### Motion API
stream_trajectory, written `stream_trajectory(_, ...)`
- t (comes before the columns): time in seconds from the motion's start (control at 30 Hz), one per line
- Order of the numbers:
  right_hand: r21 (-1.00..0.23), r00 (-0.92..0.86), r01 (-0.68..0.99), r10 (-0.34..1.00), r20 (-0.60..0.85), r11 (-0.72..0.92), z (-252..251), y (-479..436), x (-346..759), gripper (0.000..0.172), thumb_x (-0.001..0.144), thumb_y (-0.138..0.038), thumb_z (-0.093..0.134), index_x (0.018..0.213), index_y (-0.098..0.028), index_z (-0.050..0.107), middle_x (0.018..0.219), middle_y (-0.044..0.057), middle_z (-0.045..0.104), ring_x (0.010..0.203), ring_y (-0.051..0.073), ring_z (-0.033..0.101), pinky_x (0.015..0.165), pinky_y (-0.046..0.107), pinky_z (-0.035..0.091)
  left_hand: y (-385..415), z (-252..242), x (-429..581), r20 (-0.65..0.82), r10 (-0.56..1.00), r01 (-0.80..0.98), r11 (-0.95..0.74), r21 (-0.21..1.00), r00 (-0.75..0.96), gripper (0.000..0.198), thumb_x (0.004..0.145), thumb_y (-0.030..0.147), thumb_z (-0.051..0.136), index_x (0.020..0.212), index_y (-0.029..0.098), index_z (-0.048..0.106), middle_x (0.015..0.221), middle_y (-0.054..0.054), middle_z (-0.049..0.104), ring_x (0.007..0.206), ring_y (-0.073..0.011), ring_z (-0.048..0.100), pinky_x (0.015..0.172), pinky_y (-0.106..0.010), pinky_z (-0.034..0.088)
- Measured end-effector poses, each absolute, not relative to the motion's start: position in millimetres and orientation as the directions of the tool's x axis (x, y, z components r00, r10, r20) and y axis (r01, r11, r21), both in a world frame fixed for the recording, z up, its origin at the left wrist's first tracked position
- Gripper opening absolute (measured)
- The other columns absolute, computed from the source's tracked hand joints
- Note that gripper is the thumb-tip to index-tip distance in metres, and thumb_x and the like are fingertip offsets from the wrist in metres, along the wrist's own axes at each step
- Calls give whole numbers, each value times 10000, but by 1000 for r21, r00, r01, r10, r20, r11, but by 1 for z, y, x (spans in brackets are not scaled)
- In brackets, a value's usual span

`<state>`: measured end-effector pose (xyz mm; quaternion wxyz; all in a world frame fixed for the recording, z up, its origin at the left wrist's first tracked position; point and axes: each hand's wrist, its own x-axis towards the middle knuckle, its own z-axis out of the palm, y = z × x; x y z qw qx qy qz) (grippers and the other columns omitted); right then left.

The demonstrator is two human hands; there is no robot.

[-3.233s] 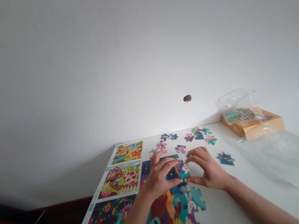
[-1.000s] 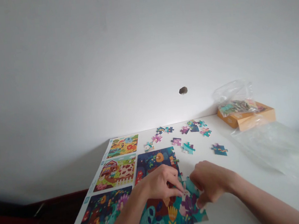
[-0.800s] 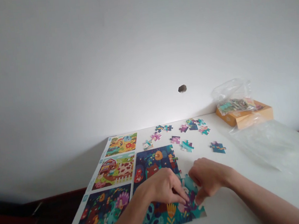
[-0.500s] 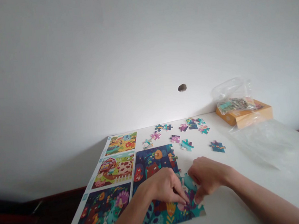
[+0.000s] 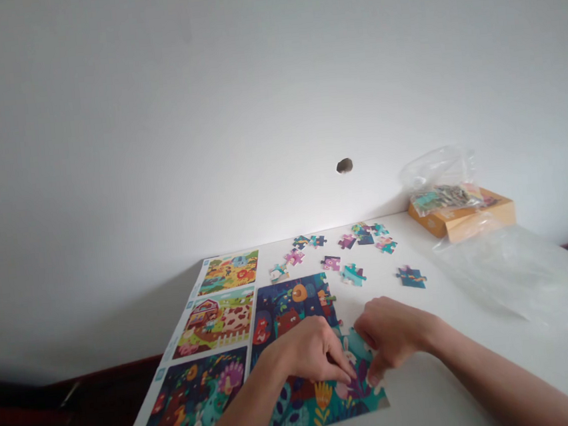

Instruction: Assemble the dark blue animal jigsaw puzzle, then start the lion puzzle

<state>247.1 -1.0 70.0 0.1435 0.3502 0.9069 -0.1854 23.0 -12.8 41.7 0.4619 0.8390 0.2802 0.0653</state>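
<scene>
Teal and dark-blue jigsaw puzzle [image 5: 307, 408] lies flat on the white table [image 5: 431, 383], under both hands, with a gap at its right edge near the rabbit figure. Grip, nearest first: our left hand [image 5: 310, 354] is curled over the puzzle, its fingertips [image 5: 350, 374] angled down onto the rabbit area. Our right hand [image 5: 391, 336] comes in from the other side, with thumb and forefinger in a narrow pinch; its fingertips [image 5: 374, 380] are at the purple flower area. Both grips are narrow, the two hands almost touching. We cannot tell whether either hand holds a piece, as the fingers hide the contact.

Just left of the puzzle lies a printed picture sheet [image 5: 217, 322] showing farm and garden scenes. Beyond the hands, loose puzzle pieces [image 5: 353, 274] are scattered across the table, and a single piece [image 5: 411, 278] lies apart to the right. Farther right is a transparent plastic sheet [image 5: 515, 271]. At the far corner, a plastic bag of pieces [image 5: 437, 188] rests on an orange cardboard box [image 5: 460, 221], near the white wall [image 5: 274, 107], which bears a small dark mark [image 5: 344, 165].
</scene>
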Motion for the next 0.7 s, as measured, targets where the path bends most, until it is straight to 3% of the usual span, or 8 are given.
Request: stream_trajectory(0.7, -222, -697, 703, 592, -405, 676, 74, -4, 243, 650, 595, -786, 659, 824, -190, 780, 705, 113, 742, 611, 261, 675, 558, 302, 398, -14, 44, 25, -149, 537, 431, -449, 783, 830, 155, 766, 326, 776, 911, 286, 816, 749, 13, 784, 614, -109, 672, 559, -178, 410)
